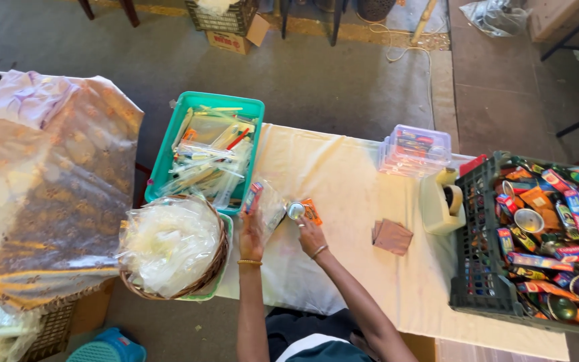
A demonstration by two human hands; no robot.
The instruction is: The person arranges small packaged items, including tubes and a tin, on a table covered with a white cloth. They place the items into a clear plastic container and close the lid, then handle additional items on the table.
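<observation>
My left hand (251,231) holds a clear plastic bag (267,208) with a small red and blue packet inside, just in front of the green tray (169,144). My right hand (311,232) grips a small round silver tin (295,210) together with an orange packet (311,210), right beside the bag's open side. Both hands hover over the white cloth-covered table (343,194), close together. Each wrist wears a thin bangle.
A wicker basket (217,258) of empty clear bags sits at my left. The green tray holds filled bags. A dark crate (484,248) full of tins and packets stands at right, with a tape dispenser (442,201), brown paper pieces (392,236) and clear plastic boxes (415,150).
</observation>
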